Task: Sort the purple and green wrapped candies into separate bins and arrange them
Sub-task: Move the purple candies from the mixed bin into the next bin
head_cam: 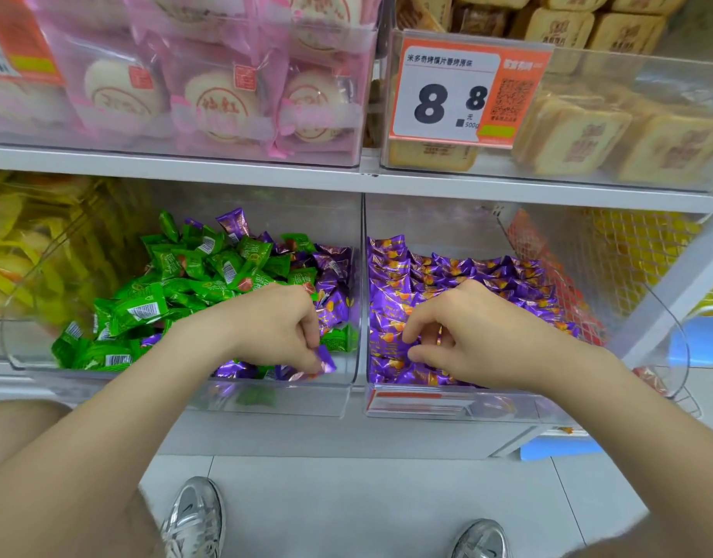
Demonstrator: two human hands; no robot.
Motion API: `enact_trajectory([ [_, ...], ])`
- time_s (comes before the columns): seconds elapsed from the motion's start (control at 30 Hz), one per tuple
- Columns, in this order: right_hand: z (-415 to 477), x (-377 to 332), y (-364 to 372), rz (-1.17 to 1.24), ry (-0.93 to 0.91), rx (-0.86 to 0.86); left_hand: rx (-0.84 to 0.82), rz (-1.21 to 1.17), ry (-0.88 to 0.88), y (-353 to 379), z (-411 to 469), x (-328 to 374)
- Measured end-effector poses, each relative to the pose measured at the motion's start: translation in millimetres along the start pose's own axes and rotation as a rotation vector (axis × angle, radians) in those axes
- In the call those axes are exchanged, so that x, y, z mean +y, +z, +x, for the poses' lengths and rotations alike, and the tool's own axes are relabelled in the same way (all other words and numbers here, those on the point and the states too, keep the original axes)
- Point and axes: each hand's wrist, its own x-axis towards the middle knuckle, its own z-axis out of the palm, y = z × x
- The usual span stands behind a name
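Two clear bins stand side by side on the lower shelf. The left bin [266,400] holds a heap of green candies [177,283] mixed with purple candies [330,275] along its right side and front. Only purple candies [467,271] fill the right bin [487,412], lying in rows. My left hand [278,324] reaches into the left bin's front right corner and pinches a purple candy [325,359] with its fingertips. My right hand [463,336] is over the front left of the right bin, its curled fingers touching the purple candies there; whether it holds one I cannot tell.
A clear divider [362,283] separates the two bins. A bin of yellow snacks [28,251] stands to the left, an orange mesh basket [548,251] to the right. The upper shelf [266,171] carries pink-wrapped cakes and brown pastries behind a price tag [459,94]. Grey floor and my shoes are below.
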Motion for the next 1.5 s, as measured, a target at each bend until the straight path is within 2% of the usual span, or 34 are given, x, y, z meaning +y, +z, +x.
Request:
enact_trajectory([
  [0.1,2,1,3,0.007,0.007,0.037,0.189,-0.162,-0.018,-7,0,0],
  [0.17,2,3,4,0.014,0.010,0.036,0.267,-0.122,-0.030,-5,4,0],
  [0.4,-1,11,1,0.081,0.041,-0.148,0.261,0.090,-0.081,18,18,4],
  [0.6,0,10,3,0.127,0.030,-0.159,0.348,0.190,-0.050,20,20,5],
  [0.87,-3,-2,-12,0.195,0.001,0.042,0.417,-0.096,-0.015,16,10,11],
  [0.97,-3,-2,-12,0.204,-0.006,0.028,0.441,-0.256,-0.008,6,-3,10],
  [1.17,2,-5,4,-0.017,-0.089,0.030,0.451,-0.517,0.045,-1,-31,12],
  [1.4,10,-15,12,-0.150,-0.168,0.016,0.495,-0.571,0.073,3,-34,20],
  [1.5,13,-15,14,-0.171,-0.156,-0.007,0.567,-0.637,0.056,1,-34,21],
])
